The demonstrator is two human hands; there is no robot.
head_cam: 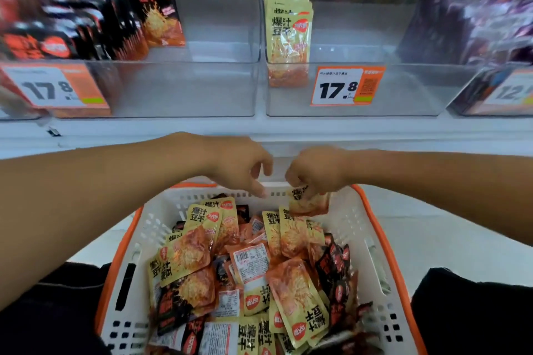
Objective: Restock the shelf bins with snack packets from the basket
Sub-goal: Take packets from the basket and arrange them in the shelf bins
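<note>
A: Head view, the only one. Right hand pinches a yellow packet by its top edge at the far rim of the basket; the packet hangs long axis up-down, touching the heap below. Left hand is just beside it, fingers loosely curled and pointing down over the far wall, holding nothing I can see.

B: Key relation for the next move?

A: The yellow bin lies straight ahead and up from the right hand, slightly to its right, well apart. The right hand is nearer to it and already loaded. My guess: lift and carry forward to the upright yellow stack at that bin's left wall.

B: Counts?

A: Two hands, one basket. Four clear bins in view, the outer two cut off. Price tags: three. Yellow stack, several packets, can't separate them. The black-and-orange row in the left bin is blurred, uncountable. Basket heap: dozens, yellow and black mixed, no exact count. Purple packs far right, blurred.
</note>
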